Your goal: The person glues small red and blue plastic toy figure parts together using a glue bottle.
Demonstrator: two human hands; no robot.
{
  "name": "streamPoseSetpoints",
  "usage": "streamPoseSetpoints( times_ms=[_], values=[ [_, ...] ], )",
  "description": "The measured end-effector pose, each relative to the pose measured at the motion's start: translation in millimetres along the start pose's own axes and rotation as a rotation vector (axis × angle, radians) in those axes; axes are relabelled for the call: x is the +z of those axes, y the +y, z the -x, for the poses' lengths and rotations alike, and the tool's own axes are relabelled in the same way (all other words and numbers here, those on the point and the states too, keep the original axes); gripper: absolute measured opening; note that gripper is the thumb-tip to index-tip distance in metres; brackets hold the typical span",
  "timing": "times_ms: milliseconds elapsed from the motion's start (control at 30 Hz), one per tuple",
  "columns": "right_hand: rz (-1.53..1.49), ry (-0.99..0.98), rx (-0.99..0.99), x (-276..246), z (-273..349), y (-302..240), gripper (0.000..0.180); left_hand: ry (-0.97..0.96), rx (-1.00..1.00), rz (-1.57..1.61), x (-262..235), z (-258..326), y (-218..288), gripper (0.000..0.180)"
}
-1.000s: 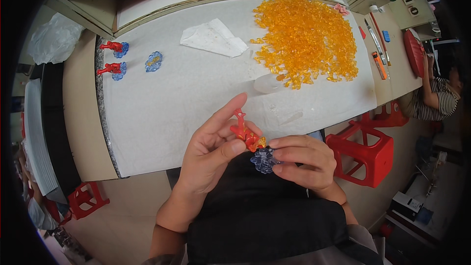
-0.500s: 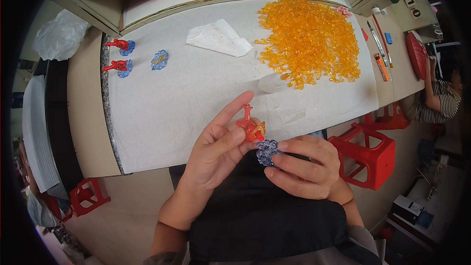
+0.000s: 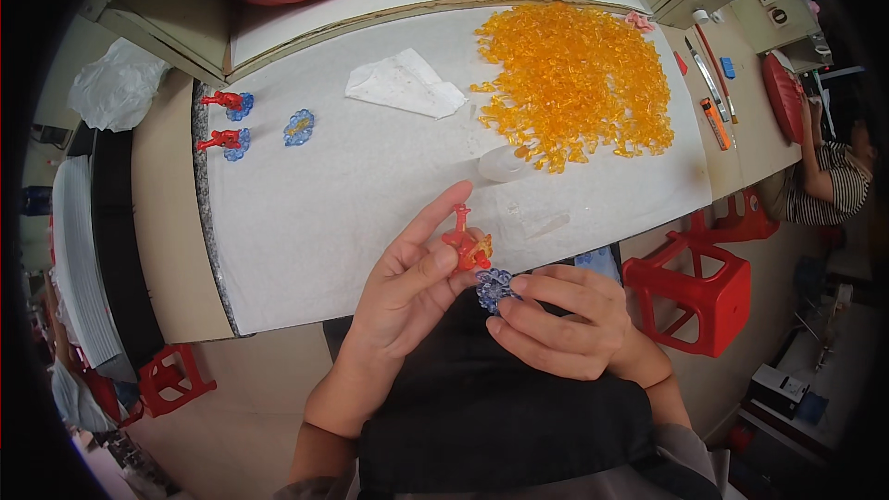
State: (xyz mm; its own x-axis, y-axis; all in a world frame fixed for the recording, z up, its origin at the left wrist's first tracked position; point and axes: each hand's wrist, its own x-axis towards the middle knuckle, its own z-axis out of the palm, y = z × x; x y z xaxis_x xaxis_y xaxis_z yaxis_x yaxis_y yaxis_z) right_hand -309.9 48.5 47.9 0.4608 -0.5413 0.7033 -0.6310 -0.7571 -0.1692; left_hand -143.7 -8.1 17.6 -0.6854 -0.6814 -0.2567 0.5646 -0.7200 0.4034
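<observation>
Between thumb and fingers, my left hand (image 3: 400,294) pinches a small red figurine (image 3: 460,248) that has a yellow translucent part on its right side. The left index finger points up behind it. My right hand (image 3: 572,322) grips a blue translucent flower-shaped piece (image 3: 494,291) by its edge with the fingertips. The piece sits just below the figurine, very close to it; I cannot tell whether they touch. Beyond the hands, a translucent white bottle (image 3: 500,165) lies on the white-covered table (image 3: 324,250).
Yellow translucent pieces form a large heap (image 3: 574,83) at the back right. Two red figurines on blue bases (image 3: 222,139) and a blue flower piece (image 3: 299,128) lie left. Folded paper (image 3: 403,83), tweezers (image 3: 706,76) and an orange cutter (image 3: 715,123) lie around. A red stool (image 3: 732,296) stands right.
The whole view has shifted slightly. Both hands keep their grips, and the figurine and blue piece stay close together with hardly any change between them.
</observation>
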Motion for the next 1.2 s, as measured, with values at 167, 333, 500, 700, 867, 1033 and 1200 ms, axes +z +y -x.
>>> streamPoseSetpoints(
  times_ms=[167, 333, 500, 700, 867, 1033, 1200],
  values=[
    [0.005, -0.004, -0.003, -1, 1, 1, 0.006, 0.059, -0.008, -0.036, 5, -1, 0, 0.058],
    [-0.057, -0.014, 0.029, -2, 0, 3, 0.011, -0.055, 0.014, -0.025, -1, -1, 0, 0.053],
    [-0.096, -0.021, 0.049, -3, -1, 5, 0.014, -0.009, 0.024, -0.086, 6, -1, 1, 0.058],
    [-0.112, -0.024, 0.057, -2, -3, 5, 0.015, 0.047, 0.025, -0.130, 9, 0, 3, 0.062],
    [-0.115, -0.021, 0.064, -1, -3, 5, 0.015, 0.031, 0.027, -0.120, 9, 0, 3, 0.062],
    [-0.154, -0.022, 0.095, -2, -3, 6, 0.016, 0.026, 0.028, -0.114, 8, 0, 3, 0.062],
    [-0.272, 0.044, 0.171, -3, -3, 9, 0.019, 0.002, 0.072, -0.196, 13, 3, 2, 0.064]
  ],
)
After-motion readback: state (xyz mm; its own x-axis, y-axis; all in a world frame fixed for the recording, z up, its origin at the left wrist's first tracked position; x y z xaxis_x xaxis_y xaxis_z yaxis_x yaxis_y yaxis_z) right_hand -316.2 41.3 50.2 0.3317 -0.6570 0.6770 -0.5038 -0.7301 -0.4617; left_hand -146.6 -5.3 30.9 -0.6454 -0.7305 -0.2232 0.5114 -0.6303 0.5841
